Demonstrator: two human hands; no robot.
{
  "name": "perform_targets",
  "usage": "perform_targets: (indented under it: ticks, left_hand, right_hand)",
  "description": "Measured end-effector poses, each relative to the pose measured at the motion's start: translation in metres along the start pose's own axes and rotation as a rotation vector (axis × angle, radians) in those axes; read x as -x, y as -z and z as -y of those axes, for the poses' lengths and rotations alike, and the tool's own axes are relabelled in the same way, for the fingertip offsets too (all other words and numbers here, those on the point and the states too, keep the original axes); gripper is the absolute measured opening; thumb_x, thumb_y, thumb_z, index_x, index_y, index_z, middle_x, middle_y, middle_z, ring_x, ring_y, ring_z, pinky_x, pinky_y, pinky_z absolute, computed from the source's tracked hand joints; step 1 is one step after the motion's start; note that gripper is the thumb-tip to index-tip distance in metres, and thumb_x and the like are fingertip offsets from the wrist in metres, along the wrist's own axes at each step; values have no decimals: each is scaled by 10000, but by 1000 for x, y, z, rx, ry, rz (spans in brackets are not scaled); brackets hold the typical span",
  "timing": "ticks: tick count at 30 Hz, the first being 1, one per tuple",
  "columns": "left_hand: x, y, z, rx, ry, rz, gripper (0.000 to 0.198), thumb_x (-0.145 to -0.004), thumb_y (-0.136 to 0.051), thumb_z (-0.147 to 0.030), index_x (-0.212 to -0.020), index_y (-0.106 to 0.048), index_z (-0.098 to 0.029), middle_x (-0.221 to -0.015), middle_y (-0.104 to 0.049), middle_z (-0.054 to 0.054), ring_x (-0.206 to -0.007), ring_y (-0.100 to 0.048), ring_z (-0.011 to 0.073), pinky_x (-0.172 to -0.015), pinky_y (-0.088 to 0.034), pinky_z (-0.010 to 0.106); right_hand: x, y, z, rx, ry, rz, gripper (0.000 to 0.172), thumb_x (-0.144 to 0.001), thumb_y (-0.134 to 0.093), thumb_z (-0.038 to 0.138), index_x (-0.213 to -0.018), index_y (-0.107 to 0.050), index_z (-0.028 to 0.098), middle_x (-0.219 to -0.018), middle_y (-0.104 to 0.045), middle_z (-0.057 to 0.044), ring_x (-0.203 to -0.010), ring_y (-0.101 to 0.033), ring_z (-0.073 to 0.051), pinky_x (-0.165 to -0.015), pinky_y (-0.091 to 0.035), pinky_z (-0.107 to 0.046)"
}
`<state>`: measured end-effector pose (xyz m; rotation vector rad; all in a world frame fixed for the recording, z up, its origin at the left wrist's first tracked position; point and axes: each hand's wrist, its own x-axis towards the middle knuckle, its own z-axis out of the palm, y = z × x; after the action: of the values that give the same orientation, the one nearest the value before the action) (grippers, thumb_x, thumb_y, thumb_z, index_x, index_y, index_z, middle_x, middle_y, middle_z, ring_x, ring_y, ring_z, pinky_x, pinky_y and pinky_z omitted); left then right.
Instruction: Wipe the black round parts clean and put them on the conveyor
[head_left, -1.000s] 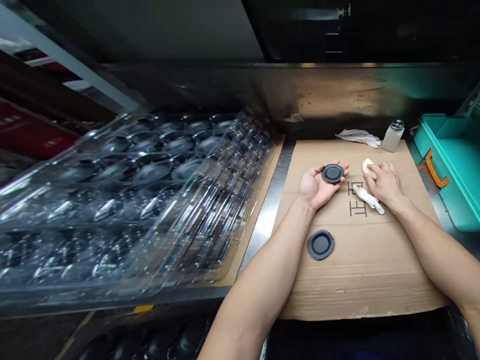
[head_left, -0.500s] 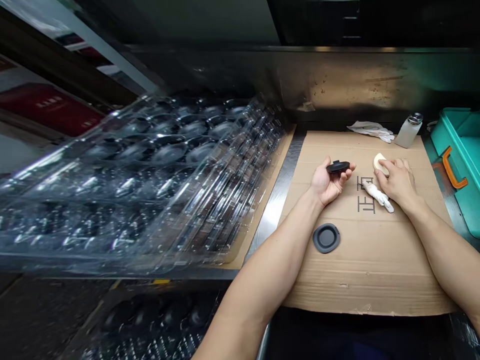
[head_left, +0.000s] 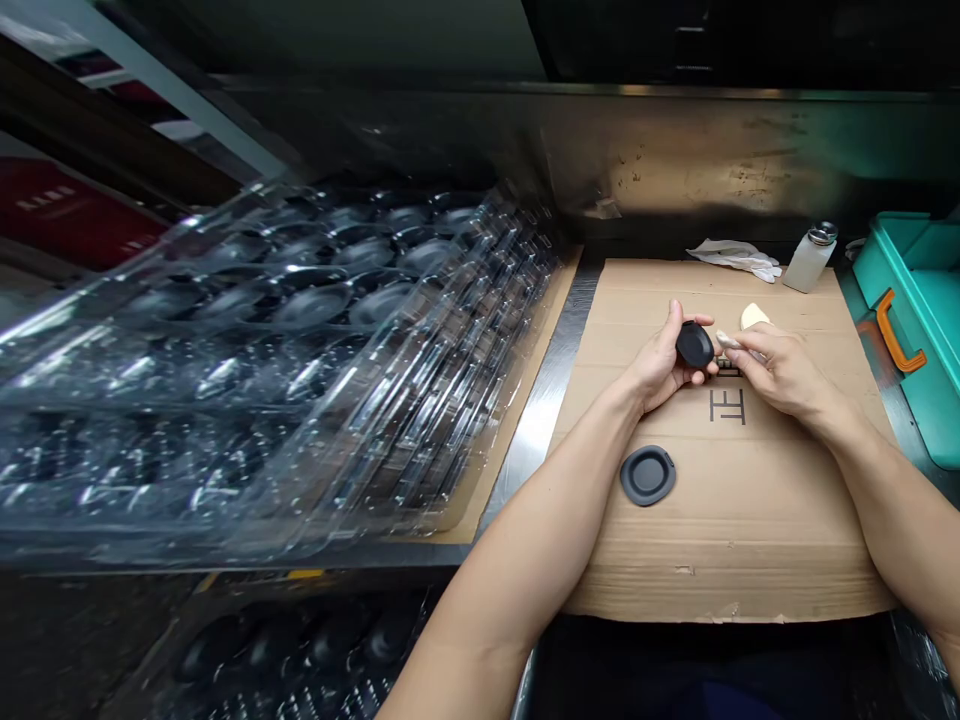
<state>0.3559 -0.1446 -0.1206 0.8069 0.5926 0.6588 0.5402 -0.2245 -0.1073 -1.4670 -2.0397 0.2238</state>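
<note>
My left hand [head_left: 664, 365] grips a round black rubber cap [head_left: 694, 345], tilted up on edge over the cardboard sheet [head_left: 757, 520]. My right hand [head_left: 772, 368] is closed in a pinch on a small white wipe [head_left: 726, 340] and holds it against the cap's right side. A second black cap [head_left: 647, 475] lies flat on the cardboard nearer to me. A cream-coloured pad [head_left: 753, 316] rests just beyond my right hand.
A stack of clear plastic trays [head_left: 285, 370] holding several dark round parts fills the left. A white crumpled cloth [head_left: 735, 258] and a small dispenser bottle [head_left: 808, 258] sit at the cardboard's far edge. A teal bin [head_left: 919, 320] with an orange handle stands at right.
My right hand left the cream pad, picked up the white wipe from the cardboard and brought it to the cap. My left hand turned the cap from flat onto its edge.
</note>
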Motion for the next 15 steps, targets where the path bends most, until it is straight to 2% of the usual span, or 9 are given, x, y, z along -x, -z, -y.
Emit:
perform_targets:
  ticks: [3, 5, 10, 12, 15]
  left_hand:
    - [0, 0, 1, -68, 19, 88, 626, -951, -428, -759, -1110, -590, -175, -813, -723, 83, -512, -651, 137, -365, -344, 170]
    - [0, 1, 0, -80, 35, 100, 626, -960, -404, -756, -1098, -590, -175, -815, -725, 90, -487, -625, 128, -356, -306, 167]
    - [2, 1, -2, -69, 65, 87, 482, -1016, -372, -597, -1115, -586, -176, -801, -722, 84, -478, -591, 129, -360, -290, 174]
    - [2, 0, 0, -84, 68, 73, 432, -1012, -393, -551, -1103, -586, -174, -782, -709, 71, -468, -574, 123, -357, -278, 173]
    - [3, -1, 5, -176, 51, 63, 466, -987, -442, -598, -1031, -605, -164, -740, -686, 55, -423, -521, 94, -347, -234, 173]
  right_hand:
    - [-2, -2, 0, -94, -11, -46, 232, -1018, -500, 321, -1093, -689, 211, -935, -680, -65, -846, -597, -202, -798, -435, -318]
    - [-2, -3, 1, -147, -65, -64, 208, -1002, -526, 327, -1127, -646, 211, -947, -679, -52, -827, -588, -191, -776, -431, -308]
    - [-2, -2, 1, -175, -193, -77, 172, -981, -533, 354, -911, -607, 215, -770, -571, -3, -714, -493, -162, -679, -374, -288]
    - [-2, -3, -1, -214, -209, -84, 180, -981, -532, 365, -900, -598, 218, -772, -567, 0, -718, -493, -160, -675, -373, -283]
    - [-3, -4, 0, -261, -188, -106, 183, -974, -555, 388, -931, -604, 217, -818, -614, -9, -745, -524, -163, -695, -392, -281]
